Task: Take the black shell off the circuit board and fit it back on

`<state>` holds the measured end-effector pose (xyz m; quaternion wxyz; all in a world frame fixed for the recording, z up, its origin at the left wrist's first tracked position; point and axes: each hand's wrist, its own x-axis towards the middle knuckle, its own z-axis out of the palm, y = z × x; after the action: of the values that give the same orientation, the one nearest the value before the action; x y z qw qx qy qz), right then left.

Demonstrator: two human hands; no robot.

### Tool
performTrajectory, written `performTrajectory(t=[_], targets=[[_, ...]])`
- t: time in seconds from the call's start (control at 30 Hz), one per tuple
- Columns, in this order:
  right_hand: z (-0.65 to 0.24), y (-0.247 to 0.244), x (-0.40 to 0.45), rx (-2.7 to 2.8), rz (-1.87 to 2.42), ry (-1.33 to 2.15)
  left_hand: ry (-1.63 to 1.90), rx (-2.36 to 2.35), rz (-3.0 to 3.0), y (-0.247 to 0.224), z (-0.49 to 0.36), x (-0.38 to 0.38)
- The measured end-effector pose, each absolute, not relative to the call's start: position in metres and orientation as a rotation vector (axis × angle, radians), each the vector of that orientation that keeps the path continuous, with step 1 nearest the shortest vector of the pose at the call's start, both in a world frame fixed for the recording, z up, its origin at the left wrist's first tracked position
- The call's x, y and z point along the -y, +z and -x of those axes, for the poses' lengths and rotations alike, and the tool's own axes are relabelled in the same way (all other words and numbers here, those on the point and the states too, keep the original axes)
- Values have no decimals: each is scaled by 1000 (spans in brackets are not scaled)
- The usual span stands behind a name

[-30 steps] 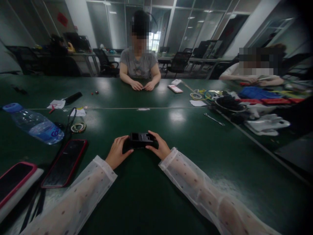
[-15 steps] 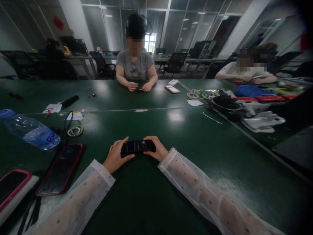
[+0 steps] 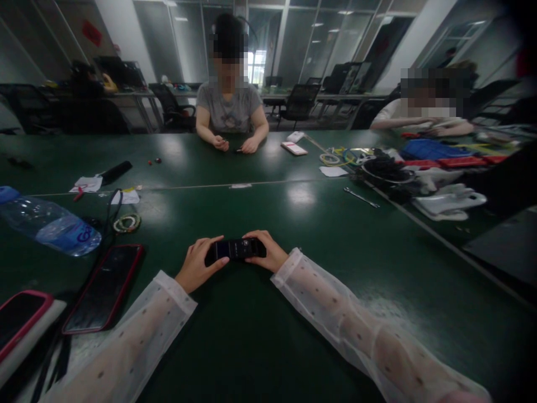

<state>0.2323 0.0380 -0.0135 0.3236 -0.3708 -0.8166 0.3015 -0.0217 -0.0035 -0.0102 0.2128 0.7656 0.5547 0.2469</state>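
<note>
A small black phone-like device (image 3: 235, 249) with dim white marks on its screen lies sideways between my two hands, just above or on the green table (image 3: 251, 336); I cannot tell which. My left hand (image 3: 201, 262) grips its left end, the thumb across the lower front and the fingers along the top. Around the right end close the fingers and thumb of my right hand (image 3: 266, 252). Sheer white dotted sleeves cover both forearms. Left of my left hand lies a phone in a red case (image 3: 104, 291), its screen dark.
Another pink-edged phone (image 3: 23, 316), a water bottle (image 3: 50, 224) and a bracelet (image 3: 127, 223) lie on the left. A wrench (image 3: 361, 197), white gloves (image 3: 451, 201) and cables (image 3: 335, 158) are on the right. Across the table sits a person (image 3: 230, 109); another person (image 3: 423, 115) sits far right.
My left thumb has shifted up onto the front of the device, and the device has risen slightly in view. Both hands keep hold of it. The person opposite has moved their hands a little.
</note>
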Motion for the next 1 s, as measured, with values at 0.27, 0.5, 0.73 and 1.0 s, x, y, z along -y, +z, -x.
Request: performTrajectory(t=[0.27,0.5,0.73,1.0], targets=[[-232,-6,-37,2084,1003,913,634,-1551,-2112,-10,22,3],[-235,-5,-39,2069,960,999,627,-1530,-2102,-8,22,4],[-236,-20,-46,1993,902,1113,628,-1539,-2099,-7,20,6],[-235,-17,-44,1949,849,1190,626,-1536,-2082,-7,20,6]])
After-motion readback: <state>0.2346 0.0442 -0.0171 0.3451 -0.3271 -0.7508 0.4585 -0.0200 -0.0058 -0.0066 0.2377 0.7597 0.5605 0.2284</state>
